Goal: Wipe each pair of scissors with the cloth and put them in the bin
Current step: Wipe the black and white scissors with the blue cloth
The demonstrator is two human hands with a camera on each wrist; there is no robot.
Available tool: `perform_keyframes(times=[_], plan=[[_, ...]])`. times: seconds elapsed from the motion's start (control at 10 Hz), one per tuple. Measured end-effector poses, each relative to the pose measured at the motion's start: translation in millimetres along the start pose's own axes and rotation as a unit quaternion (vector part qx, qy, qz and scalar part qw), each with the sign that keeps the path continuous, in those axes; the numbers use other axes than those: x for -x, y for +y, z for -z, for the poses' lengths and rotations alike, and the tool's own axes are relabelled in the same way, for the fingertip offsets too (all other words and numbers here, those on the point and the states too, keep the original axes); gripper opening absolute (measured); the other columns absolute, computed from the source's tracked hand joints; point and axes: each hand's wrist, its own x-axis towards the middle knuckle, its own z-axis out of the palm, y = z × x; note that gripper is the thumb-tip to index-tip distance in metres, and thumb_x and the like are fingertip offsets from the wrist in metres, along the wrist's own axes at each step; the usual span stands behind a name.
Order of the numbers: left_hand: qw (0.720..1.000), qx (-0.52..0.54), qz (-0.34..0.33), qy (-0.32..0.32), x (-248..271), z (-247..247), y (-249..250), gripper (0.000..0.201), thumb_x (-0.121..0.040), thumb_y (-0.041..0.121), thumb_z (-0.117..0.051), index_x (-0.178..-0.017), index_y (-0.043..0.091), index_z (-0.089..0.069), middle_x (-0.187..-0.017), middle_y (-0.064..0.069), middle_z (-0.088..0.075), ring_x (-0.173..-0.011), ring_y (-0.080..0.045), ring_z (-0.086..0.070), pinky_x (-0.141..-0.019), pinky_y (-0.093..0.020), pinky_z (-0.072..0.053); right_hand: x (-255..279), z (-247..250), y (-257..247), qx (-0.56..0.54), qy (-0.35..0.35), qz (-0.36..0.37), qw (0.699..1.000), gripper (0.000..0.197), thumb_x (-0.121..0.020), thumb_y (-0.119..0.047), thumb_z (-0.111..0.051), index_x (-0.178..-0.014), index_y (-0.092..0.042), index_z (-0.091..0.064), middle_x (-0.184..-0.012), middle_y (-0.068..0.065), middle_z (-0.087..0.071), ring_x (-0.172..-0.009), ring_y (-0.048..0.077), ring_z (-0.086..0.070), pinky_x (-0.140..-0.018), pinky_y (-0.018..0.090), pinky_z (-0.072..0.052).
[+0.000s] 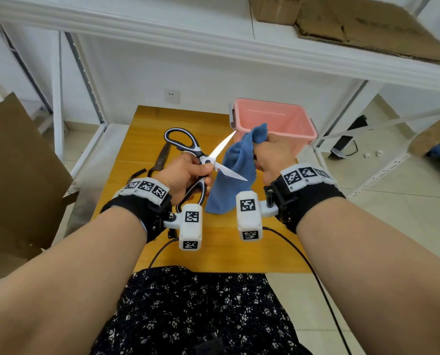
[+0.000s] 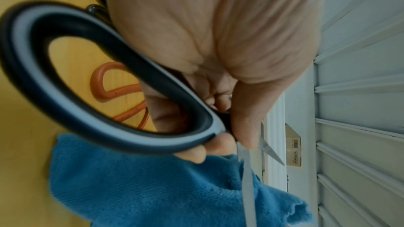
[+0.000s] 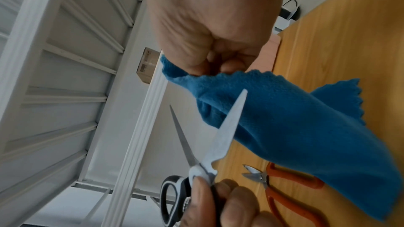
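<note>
Scissors: the black-and-white scissors [image 1: 208,160], blades spread, were at the frame centre, above the counter [image 1: 147,124].
Left hand [image 1: 183,175]: fingers gripped near the pivot.
Right hand [image 1: 272,155]: fingers bunched the blue cloth [image 1: 231,175].
Advice: probably wipe each blade from pivot to tip, on the flat side, away from the edge.
Bin: the pink bin [image 1: 272,119] waited at the upper right.

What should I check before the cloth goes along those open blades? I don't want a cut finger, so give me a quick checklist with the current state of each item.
1. Left hand grips the black-and-white scissors near the pivot: ok.
2. Blades spread apart for wiping: ok.
3. Right hand holds the blue cloth bunched at its top: ok.
4. Cloth between fingers and blade edge: not ok, it hangs beside the lower blade, not folded round it.
5. Pink bin open, behind the hands: ok.
6. Blade already clean: cannot tell.
</note>
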Motion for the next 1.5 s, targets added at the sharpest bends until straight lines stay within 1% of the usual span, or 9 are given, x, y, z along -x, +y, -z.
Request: perform_keyframes(times=[0.1, 0.2, 0.4, 0.5, 0.8, 0.9, 1.1, 1.3, 1.5], plan=[[1.0, 0.0, -0.004, 0.005, -1.3, 3.4, 0.3, 0.009, -0.097, 0.004, -0.051, -0.099, -0.001, -0.058, -0.073, -0.011, -0.048, -0.055, -0.019, -0.049, -0.06, -0.034, -0.043, -3.3, 0.0, 2.7, -0.068, -0.028, -0.038, 0.997, 0.024, -0.091, 0.009, -0.049, -0.092, -0.013, -0.056, -0.079, 0.003, -0.057, -0.063, 0.012, -0.057, -0.052, 0.02, -0.053], [1.0, 0.008, -0.003, 0.012, -2.5, 2.5, 0.4, 0.009, -0.096, 0.003, -0.052, -0.101, -0.002, -0.057, -0.071, -0.011, -0.049, -0.056, -0.019, -0.05, -0.061, -0.035, -0.044, -2.2, -5.1, 1.4, -0.146, -0.091, -0.062, 0.983, 0.032, -0.091, 0.02, -0.042, -0.11, -0.004, -0.053, -0.094, 0.013, -0.057, -0.075, 0.018, -0.06, -0.071, 0.027, -0.058], [0.999, 0.019, -0.003, 0.025, -4.6, -1.6, 1.2, 0.004, -0.096, 0.001, -0.052, -0.095, 0.003, -0.055, -0.069, -0.008, -0.05, -0.058, -0.018, -0.051, -0.06, -0.033, -0.047, 2.3, -14.8, -0.8, -0.195, -0.143, -0.081, 0.967, 0.034, -0.088, 0.025, -0.03, -0.083, -0.001, -0.052, -0.085, 0.016, -0.055, -0.07, 0.022, -0.062, -0.057, 0.027, -0.058], [1.0, 0.016, -0.006, 0.024, -4.9, -1.6, 2.9, 0.005, -0.096, 0.001, -0.051, -0.095, 0.003, -0.055, -0.07, -0.006, -0.051, -0.058, -0.017, -0.052, -0.056, -0.031, -0.049, 5.7, -13.0, -2.2, -0.181, -0.186, -0.063, 0.964, 0.03, -0.087, 0.022, -0.04, -0.076, -0.002, -0.055, -0.072, 0.015, -0.059, -0.071, 0.022, -0.061, -0.067, 0.028, -0.06], [1.0, 0.012, 0.003, 0.022, -3.3, -2.5, 5.5, 0.008, -0.095, 0.004, -0.054, -0.089, 0.004, -0.059, -0.067, -0.007, -0.054, -0.055, -0.017, -0.054, -0.056, -0.03, -0.05, 8.7, -20.1, 0.7, -0.058, -0.235, -0.028, 0.97, 0.018, -0.095, 0.002, -0.056, -0.081, -0.008, -0.06, -0.08, 0.007, -0.061, -0.073, 0.014, -0.061, -0.069, 0.021, -0.055], [0.999, -0.02, 0.012, 0.026, -2.3, -7.2, 7.9, 0.008, -0.095, 0.003, -0.056, -0.087, 0.001, -0.055, -0.064, -0.013, -0.051, -0.05, -0.019, -0.054, -0.051, -0.028, -0.047, 6.1, -26.5, 3.3, 0.009, -0.228, -0.013, 0.974, 0.004, -0.084, -0.006, -0.072, -0.087, -0.007, -0.069, -0.098, 0.014, -0.07, -0.091, 0.024, -0.068, -0.088, 0.034, -0.056], [0.997, -0.06, 0.024, 0.03, 4.7, -18.4, 9.6, 0.012, -0.097, 0.0, -0.053, -0.104, 0.006, -0.045, -0.069, -0.015, -0.046, -0.04, -0.015, -0.053, -0.034, -0.018, -0.038, 9.9, -25.1, -0.8, 0.055, -0.17, -0.049, 0.983, 0.039, -0.088, 0.003, -0.066, -0.053, -0.01, -0.054, -0.041, -0.004, -0.05, -0.05, 0.011, -0.053, -0.059, 0.023, -0.049], [0.997, -0.064, 0.028, 0.032, 5.6, -19.5, 10.5, 0.02, -0.097, -0.001, -0.053, -0.109, 0.007, -0.039, -0.068, -0.014, -0.048, -0.035, -0.013, -0.05, -0.032, -0.016, -0.036, 0.7, -24.4, 1.7, -0.033, -0.128, -0.064, 0.989, 0.011, -0.09, 0.004, -0.064, -0.082, -0.001, -0.058, -0.075, 0.01, -0.05, -0.054, 0.01, -0.055, -0.05, 0.018, -0.055], [0.997, -0.073, 0.012, 0.027, 1.1, -17.8, 11.9, 0.019, -0.095, 0.0, -0.056, -0.106, 0.007, -0.042, -0.065, -0.013, -0.051, -0.045, -0.02, -0.054, -0.045, -0.028, -0.048, -6.2, -16.6, -1.9, -0.078, -0.085, -0.041, 0.992, 0.016, -0.091, 0.002, -0.064, -0.079, -0.008, -0.061, -0.071, 0.005, -0.061, -0.051, 0.009, -0.063, -0.057, 0.023, -0.059]])
